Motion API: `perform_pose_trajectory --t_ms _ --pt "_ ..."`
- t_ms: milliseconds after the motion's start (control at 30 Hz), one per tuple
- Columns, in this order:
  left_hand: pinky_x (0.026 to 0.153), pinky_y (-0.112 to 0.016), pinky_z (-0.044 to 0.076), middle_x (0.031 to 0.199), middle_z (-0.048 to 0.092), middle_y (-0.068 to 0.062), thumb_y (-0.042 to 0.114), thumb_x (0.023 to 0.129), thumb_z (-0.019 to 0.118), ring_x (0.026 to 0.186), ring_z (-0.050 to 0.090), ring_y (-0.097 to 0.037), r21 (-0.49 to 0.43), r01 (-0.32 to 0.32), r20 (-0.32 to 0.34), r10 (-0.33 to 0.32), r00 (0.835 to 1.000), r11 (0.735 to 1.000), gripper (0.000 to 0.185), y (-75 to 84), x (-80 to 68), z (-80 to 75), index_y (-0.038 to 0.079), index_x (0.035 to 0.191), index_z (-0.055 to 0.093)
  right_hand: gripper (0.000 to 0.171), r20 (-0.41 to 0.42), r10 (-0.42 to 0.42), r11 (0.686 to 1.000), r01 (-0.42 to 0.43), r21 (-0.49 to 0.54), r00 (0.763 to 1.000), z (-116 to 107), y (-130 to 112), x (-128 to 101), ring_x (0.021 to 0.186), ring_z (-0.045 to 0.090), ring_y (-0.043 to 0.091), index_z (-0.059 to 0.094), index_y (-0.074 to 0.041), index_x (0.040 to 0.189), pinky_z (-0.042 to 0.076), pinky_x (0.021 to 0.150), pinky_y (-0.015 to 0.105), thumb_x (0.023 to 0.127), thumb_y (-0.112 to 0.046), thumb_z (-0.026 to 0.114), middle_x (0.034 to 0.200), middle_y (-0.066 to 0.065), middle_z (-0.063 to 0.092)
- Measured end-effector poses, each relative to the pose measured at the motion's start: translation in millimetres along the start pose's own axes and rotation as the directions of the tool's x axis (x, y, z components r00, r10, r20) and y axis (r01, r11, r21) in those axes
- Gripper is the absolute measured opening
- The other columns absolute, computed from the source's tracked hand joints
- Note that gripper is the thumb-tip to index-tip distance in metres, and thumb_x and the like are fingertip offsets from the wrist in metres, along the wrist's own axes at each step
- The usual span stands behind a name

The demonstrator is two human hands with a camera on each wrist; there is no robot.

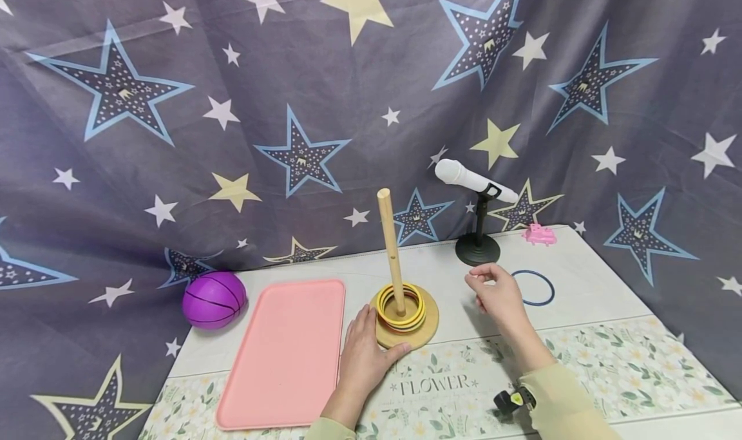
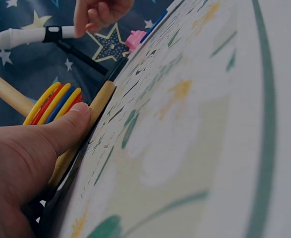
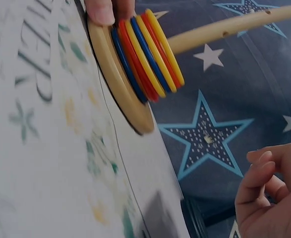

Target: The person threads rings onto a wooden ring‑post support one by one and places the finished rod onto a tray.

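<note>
A wooden ring stand [image 1: 388, 247] rises from a round wooden base [image 1: 429, 334], with red, yellow and blue rings [image 3: 152, 59] stacked around its peg. My left hand [image 1: 365, 356] holds the base at its near left side; the thumb [image 2: 78, 116] lies at its edge, beside the rings. My right hand [image 1: 500, 298] hovers over the table between the stand and a loose blue ring [image 1: 536, 288]. Its fingers [image 3: 259, 173] are loosely bent, with nothing visible between them. The blue ring lies flat, just right of that hand and partly covered by it.
A pink tray [image 1: 284, 356] lies left of the stand, with a purple ball [image 1: 214, 300] beyond it. A white microphone [image 1: 472, 176] on a black stand [image 1: 478, 250] and a small pink toy [image 1: 539, 234] are at the back right. A starry curtain [image 1: 348, 92] hangs behind the table.
</note>
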State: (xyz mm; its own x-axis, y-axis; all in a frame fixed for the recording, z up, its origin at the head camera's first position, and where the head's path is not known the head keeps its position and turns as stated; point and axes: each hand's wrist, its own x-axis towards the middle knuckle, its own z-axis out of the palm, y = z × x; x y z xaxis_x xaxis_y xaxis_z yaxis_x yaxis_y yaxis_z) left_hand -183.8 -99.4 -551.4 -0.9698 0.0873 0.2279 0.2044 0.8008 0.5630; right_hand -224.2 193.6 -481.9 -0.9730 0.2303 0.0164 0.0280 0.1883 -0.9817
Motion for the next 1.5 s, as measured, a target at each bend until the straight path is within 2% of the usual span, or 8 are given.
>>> perform_pose_trajectory --t_ms 333,733,900,1133,1333,1500 --pt "0.123 -0.066 0.038 0.168 0.042 -0.03 0.062 0.081 0.094 0.154 0.041 -0.052 -0.012 0.004 0.009 -0.004 1.0 1.0 0.114 1.3 -0.2 -0.6 -0.009 0.159 0.05 0.03 -0.058 0.004 0.999 -0.007 -0.036 0.998 -30.6 3.6 4.9 0.059 0.062 0.013 0.066 0.002 0.127 0.05 0.049 0.025 0.107 -0.019 0.073 0.1 0.007 0.06" --pt "0.123 -0.064 0.039 0.168 0.042 -0.031 0.062 0.082 0.093 0.154 0.041 -0.051 0.001 0.003 0.008 -0.003 1.0 1.0 0.114 2.0 0.2 0.4 -0.009 0.159 0.05 0.034 -0.169 0.024 0.998 -0.032 -0.046 0.985 -62.0 13.3 13.6 0.059 0.061 0.009 0.065 0.003 0.131 0.053 0.051 0.024 0.107 -0.02 0.073 0.101 0.005 0.062" --pt "0.123 -0.064 0.039 0.167 0.042 -0.03 0.063 0.081 0.093 0.154 0.042 -0.051 0.007 0.004 0.007 -0.004 1.0 1.0 0.115 1.4 0.3 0.3 -0.009 0.159 0.05 0.035 -0.213 0.039 0.997 -0.051 -0.052 0.976 -74.3 17.4 16.2 0.06 0.06 0.01 0.064 0.002 0.132 0.053 0.052 0.024 0.107 -0.021 0.072 0.1 0.002 0.061" --pt "0.122 -0.065 0.04 0.167 0.043 -0.032 0.062 0.08 0.095 0.153 0.043 -0.052 -0.012 0.005 -0.002 -0.005 1.0 1.0 0.115 2.0 -0.1 -0.5 -0.01 0.158 0.05 0.035 -0.296 0.085 0.99 -0.113 -0.079 0.951 -89.9 24.5 22.0 0.062 0.062 0.011 0.066 -0.001 0.132 0.054 0.052 0.024 0.107 -0.025 0.072 0.095 -0.001 0.061" --pt "0.123 -0.064 0.04 0.167 0.043 -0.031 0.061 0.08 0.095 0.153 0.043 -0.051 -0.014 0.006 -0.002 -0.006 1.0 1.0 0.116 1.7 0.1 -0.8 -0.01 0.159 0.05 0.035 -0.309 0.113 0.988 -0.139 -0.064 0.944 -101.9 31.6 24.7 0.058 0.058 0.01 0.066 -0.003 0.132 0.05 0.049 0.024 0.107 -0.026 0.073 0.092 -0.004 0.061" --pt "0.122 -0.063 0.041 0.166 0.043 -0.032 0.062 0.08 0.095 0.152 0.044 -0.05 -0.009 -0.001 -0.005 0.001 1.0 1.0 0.116 1.7 0.2 -1.2 -0.01 0.159 0.05 0.035 -0.322 0.128 0.986 -0.155 -0.061 0.938 -110.3 36.5 26.0 0.062 0.06 0.011 0.066 -0.005 0.131 0.052 0.052 0.024 0.106 -0.027 0.074 0.09 -0.007 0.061"
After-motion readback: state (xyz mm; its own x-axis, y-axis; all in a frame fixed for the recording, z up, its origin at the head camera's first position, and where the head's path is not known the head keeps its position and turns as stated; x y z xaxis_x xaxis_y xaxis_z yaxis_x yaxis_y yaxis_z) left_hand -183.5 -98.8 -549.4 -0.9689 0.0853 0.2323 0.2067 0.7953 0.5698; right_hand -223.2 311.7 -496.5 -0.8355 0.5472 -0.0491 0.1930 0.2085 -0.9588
